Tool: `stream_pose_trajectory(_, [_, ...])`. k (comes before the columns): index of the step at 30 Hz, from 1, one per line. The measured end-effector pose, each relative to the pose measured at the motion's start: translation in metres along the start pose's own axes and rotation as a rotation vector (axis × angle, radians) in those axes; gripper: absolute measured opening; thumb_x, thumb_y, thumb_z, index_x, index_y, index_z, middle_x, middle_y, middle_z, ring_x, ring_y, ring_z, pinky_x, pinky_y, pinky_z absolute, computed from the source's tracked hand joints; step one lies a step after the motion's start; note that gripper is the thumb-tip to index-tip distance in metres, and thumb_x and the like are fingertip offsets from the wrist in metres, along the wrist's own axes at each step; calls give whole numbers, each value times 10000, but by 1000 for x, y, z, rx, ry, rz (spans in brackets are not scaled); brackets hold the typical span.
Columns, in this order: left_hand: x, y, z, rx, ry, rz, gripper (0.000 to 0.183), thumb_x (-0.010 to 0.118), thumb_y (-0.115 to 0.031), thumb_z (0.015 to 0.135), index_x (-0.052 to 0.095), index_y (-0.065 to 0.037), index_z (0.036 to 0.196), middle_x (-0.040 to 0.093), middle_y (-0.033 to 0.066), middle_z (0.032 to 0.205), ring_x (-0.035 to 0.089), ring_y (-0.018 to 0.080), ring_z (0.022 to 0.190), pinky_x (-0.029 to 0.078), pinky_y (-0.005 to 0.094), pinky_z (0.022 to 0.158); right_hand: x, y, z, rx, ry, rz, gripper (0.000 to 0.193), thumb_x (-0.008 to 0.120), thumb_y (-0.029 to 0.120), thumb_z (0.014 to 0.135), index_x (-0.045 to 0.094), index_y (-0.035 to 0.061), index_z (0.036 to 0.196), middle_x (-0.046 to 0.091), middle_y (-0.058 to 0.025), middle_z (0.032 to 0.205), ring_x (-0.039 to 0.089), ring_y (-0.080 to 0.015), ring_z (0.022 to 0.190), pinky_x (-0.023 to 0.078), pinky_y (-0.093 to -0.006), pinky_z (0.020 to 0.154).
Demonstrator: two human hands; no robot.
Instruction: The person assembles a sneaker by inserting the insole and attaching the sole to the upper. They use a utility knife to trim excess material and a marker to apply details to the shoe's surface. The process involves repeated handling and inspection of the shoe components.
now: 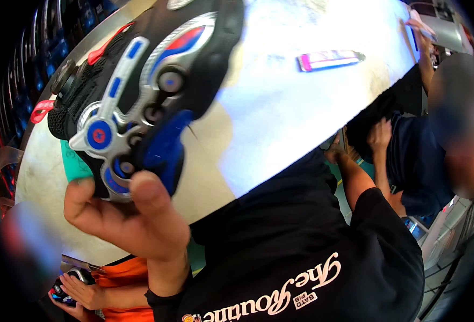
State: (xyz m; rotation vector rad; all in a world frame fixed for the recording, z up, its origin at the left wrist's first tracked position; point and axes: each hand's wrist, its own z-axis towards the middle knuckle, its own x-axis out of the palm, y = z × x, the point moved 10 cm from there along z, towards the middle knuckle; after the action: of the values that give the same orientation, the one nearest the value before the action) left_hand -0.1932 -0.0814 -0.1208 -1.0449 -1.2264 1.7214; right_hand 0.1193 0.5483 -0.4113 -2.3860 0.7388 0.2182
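A black mesh shoe (pixel 132 102) with silver and blue plastic parts, round metal pieces and red pull tabs fills the upper left, raised close in front of me and tilted. My left hand (pixel 135 220) grips its lower end, thumb on one side and fingers on the other. Low beside my body, my right hand (pixel 335 154) is closed around a dark flat thing, largely hidden by its fingers and the dark clothing. Behind the shoe, a teal piece (pixel 74 163) with handwriting on it shows partly.
On the pale worktable (pixel 280 118) lies a white and pink tube (pixel 331 60). A person in orange (pixel 124 284) handles another shoe at the lower left. At the right sits a person in a navy shirt (pixel 425 161). Dark racks (pixel 27 70) line the far left.
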Motion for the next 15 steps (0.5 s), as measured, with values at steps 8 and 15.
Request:
stream_pose_trajectory(8, [5,0,11,2,111,-16,688,760,-445,1042,324,-66,1416,474,273,1470,600,354,1327,573,431,1090,58,-10,100,-591,-155,-625,688,627,370,1056,418,6,1602,775,-253,1209,745,-389,1150,581,-469,1005])
stream_pose_trajectory(15, [8,1,-5,113,123,-35,646,853,-363,985,383,-104,1345,442,159,1357,510,262,1271,435,412,1103,-122,99,-187,-977,-857,741,96,702,96,870,620,52,890,592,-135,734,592,-314,641,468,-398,589])
